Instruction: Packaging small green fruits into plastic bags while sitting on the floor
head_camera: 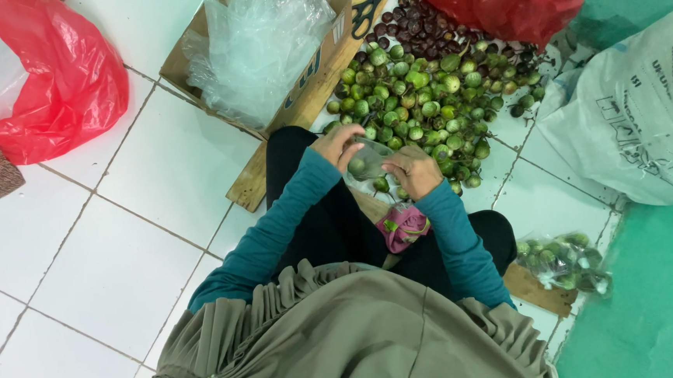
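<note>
My left hand (338, 144) and my right hand (414, 170) hold a small clear plastic bag (369, 158) between them, just above my knees. At least one green round fruit shows inside the bag. Right beyond my hands lies a heap of green round fruits (420, 101) on the white tiled floor, with a patch of dark purple fruits (417, 23) at its far side. A small pink pouch (401, 226) rests on my lap below my right hand.
A cardboard box (304, 86) stuffed with clear plastic bags stands far left of the heap. Red plastic bags lie at the left (63, 79) and top (511, 9). A big white sack (645, 114) is at right, a filled clear bag of green fruits (562, 259) beside my right knee.
</note>
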